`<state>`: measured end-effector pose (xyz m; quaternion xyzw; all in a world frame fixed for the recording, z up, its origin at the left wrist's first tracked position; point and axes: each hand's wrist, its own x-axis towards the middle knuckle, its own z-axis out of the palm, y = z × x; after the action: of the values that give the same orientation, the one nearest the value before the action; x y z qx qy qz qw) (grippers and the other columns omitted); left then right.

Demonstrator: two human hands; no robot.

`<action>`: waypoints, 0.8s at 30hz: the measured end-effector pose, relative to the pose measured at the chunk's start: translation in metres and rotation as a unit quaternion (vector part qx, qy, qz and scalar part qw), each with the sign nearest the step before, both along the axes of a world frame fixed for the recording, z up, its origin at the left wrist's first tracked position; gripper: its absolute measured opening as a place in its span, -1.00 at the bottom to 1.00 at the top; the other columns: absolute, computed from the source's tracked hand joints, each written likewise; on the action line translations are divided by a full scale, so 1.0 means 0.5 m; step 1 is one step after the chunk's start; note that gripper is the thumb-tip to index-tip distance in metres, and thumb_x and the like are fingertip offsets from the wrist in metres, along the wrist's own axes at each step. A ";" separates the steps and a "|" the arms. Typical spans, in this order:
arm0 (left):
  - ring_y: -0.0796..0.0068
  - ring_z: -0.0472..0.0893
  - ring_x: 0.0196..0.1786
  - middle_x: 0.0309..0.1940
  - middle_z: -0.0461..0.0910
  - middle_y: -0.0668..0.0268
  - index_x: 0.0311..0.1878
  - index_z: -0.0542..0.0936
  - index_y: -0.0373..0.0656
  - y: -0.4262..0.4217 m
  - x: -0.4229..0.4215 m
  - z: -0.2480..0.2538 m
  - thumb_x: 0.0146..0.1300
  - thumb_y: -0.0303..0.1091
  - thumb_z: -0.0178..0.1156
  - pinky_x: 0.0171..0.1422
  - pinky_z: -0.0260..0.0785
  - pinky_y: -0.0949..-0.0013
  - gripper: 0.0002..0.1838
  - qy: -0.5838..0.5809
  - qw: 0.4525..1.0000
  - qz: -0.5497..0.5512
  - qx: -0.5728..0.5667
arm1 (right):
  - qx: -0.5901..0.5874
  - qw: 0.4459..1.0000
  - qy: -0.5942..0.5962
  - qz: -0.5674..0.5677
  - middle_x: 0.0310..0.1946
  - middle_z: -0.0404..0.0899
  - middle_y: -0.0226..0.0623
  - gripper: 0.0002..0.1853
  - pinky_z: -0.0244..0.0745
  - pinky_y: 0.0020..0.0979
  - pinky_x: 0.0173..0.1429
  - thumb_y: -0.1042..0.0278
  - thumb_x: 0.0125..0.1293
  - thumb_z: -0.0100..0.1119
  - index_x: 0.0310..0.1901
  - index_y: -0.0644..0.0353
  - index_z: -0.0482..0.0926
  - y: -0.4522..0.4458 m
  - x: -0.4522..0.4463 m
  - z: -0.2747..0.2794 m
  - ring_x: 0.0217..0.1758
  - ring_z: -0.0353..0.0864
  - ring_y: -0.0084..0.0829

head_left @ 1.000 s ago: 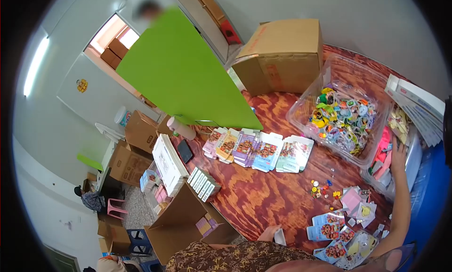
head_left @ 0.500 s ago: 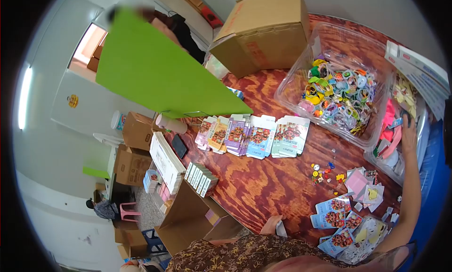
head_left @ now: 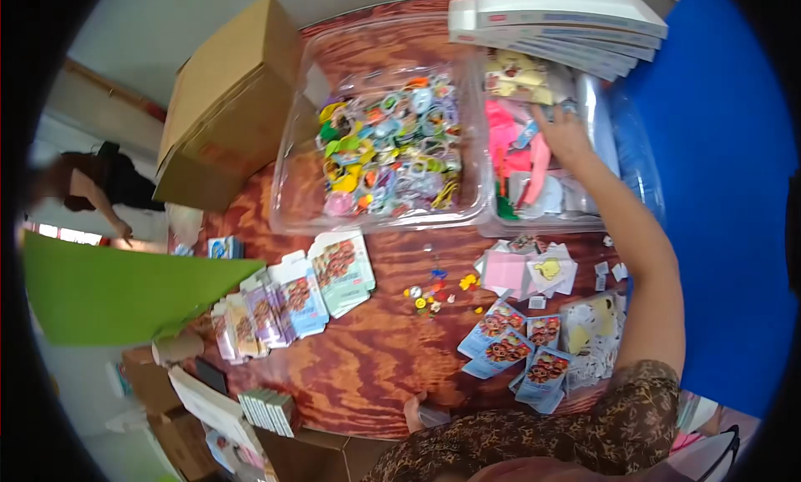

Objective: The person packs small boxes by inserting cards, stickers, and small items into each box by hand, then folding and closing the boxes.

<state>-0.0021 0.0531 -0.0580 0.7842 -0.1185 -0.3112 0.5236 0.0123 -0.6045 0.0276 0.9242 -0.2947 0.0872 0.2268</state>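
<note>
My right hand [head_left: 562,136] reaches into the right clear plastic bin, fingers apart over its contents. Beside it lie bright pink strips [head_left: 516,152] and a stack of pale yellow cards [head_left: 519,80]. My left hand [head_left: 414,412] is low at the table's near edge, its fingers closed on a small translucent plastic piece [head_left: 434,417]; part of this hand is hidden by my clothing. Between the hands lie blue printed packets [head_left: 501,348], pink and yellow cards [head_left: 506,270], and several tiny colourful charms [head_left: 421,302].
A large clear bin [head_left: 288,206] holds many colourful hair ties. Flat printed boxes [head_left: 300,294] fan out at the left, near a green board [head_left: 125,290]. A cardboard box [head_left: 221,106] stands behind. White boxes [head_left: 567,23] overlap the right bin's back edge. Another person [head_left: 108,181] is at far left.
The view has swung to the right, so the table's contents appear farther left. My right hand stays over the right bin, and my left hand remains near the table edge.
</note>
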 end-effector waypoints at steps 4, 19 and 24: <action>-0.02 0.63 -0.09 -0.02 0.57 -0.01 0.30 0.37 -0.21 -0.010 0.006 0.001 0.39 -0.15 0.13 -0.06 0.56 0.03 -0.48 0.028 1.000 0.008 -0.001 | 0.002 1.000 0.024 -0.008 -0.11 0.55 0.13 -0.48 0.67 -0.12 -0.24 0.39 0.35 0.05 0.35 -0.12 0.33 0.010 0.014 0.007 -0.17 0.69 0.05; 0.01 0.62 -0.26 -0.18 0.56 0.01 0.24 0.38 -0.20 -0.023 0.004 0.038 0.38 -0.02 0.12 -0.18 0.57 0.01 -0.47 0.260 0.954 0.136 -0.066 | 0.091 0.993 0.053 0.051 -0.27 0.62 0.05 -0.52 0.66 -0.09 -0.16 0.47 0.34 -0.01 0.30 0.08 0.28 -0.012 0.007 0.089 -0.15 0.72 0.02; 0.02 0.61 -0.31 -0.23 0.56 0.02 0.22 0.38 -0.19 -0.040 0.003 0.068 0.38 0.02 0.11 -0.22 0.57 0.01 -0.46 0.347 0.915 0.192 -0.074 | 0.126 0.987 0.085 0.046 -0.26 0.62 0.05 -0.53 0.66 -0.08 -0.17 0.46 0.36 -0.03 0.30 0.04 0.27 0.014 0.002 0.122 -0.18 0.72 0.04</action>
<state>-0.0004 0.0331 -0.0241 0.5940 0.2011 -0.4472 0.6377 0.0133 -0.5977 0.0885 0.9621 -0.2401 -0.0192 0.1280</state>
